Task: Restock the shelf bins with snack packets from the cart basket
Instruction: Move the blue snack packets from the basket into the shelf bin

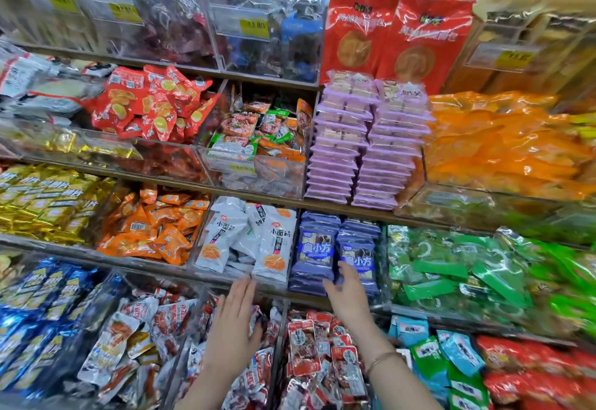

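Tiered clear shelf bins full of snack packets fill the head view. My right hand (350,296) reaches up to the stacks of purple-blue packets (317,248), its fingers spread and touching the front of the right-hand stack (359,256). My left hand (235,322) is flat and open, fingers together, just below the bin of white packets (245,235), holding nothing. The cart basket is out of view.
Orange packets (151,229) fill the bin left of the white ones, green packets (458,267) the bin to the right. Below my hands lie bins of red-and-white packets (316,358). Lilac packs (364,145) are stacked a shelf higher.
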Motion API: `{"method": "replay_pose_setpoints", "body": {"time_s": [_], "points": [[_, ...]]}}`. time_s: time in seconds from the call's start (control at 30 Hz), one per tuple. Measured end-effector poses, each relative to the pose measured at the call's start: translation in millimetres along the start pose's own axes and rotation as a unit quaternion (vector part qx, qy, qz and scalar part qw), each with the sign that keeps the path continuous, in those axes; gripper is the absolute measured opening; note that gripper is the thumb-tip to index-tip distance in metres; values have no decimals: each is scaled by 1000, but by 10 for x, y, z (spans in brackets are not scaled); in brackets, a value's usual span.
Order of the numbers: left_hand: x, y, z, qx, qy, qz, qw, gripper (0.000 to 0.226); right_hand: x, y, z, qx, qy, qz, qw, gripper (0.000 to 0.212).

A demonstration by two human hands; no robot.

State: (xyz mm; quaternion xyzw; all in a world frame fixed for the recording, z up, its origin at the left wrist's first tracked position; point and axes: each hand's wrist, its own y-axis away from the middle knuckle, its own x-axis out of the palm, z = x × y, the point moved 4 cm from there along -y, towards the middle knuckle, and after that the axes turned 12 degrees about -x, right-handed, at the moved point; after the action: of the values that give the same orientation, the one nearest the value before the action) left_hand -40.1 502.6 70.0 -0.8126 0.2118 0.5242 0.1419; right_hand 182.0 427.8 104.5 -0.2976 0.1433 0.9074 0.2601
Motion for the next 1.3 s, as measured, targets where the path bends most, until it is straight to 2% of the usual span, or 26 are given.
{"method": "replay_pose_setpoints", "body": {"time_s": [0.1,0.23,0.37,0.47,0.6,0.73,0.77,0.8,0.87,0.93,1.0,1.17,1.3], "points": [[150,334,-20,-69,60,52,994,63,-81,400,-156,2,-62,33,998,43],[319,863,10,-162,112,147,969,35,-57,1022,-575,44,-91,98,990,17],[568,1354,-8,-221,151,228,936,9,61,1675,-1074,94,-76,157,980,17],[758,1722,-46,-245,185,307,901,18,103,2132,-1370,137,-73,188,970,10],[939,2049,5,-251,150,363,885,15,126,2650,-1720,173,-36,217,960,11],[1035,2330,81,-206,11,441,874,24,205,3235,-2130,203,-13,213,956,17],[1023,2398,111,-199,-16,447,872,21,212,3386,-2196,212,-9,211,954,21],[1013,2477,155,-195,-33,450,871,17,227,3551,-2259,230,-11,201,952,34],[1002,2671,259,-210,-19,439,873,14,247,3880,-2328,273,-30,152,949,45],[1020,2956,369,-231,10,435,870,16,262,4215,-2369,331,-94,70,936,34],[1028,3279,463,-268,34,441,856,18,258,4498,-2383,357,-143,24,923,22],[1064,3915,609,-390,97,433,807,12,189,5003,-2508,381,-183,10,906,17],[1092,4083,586,-438,142,400,793,14,4,5214,-2696,404,-174,-11,898,22]]}}
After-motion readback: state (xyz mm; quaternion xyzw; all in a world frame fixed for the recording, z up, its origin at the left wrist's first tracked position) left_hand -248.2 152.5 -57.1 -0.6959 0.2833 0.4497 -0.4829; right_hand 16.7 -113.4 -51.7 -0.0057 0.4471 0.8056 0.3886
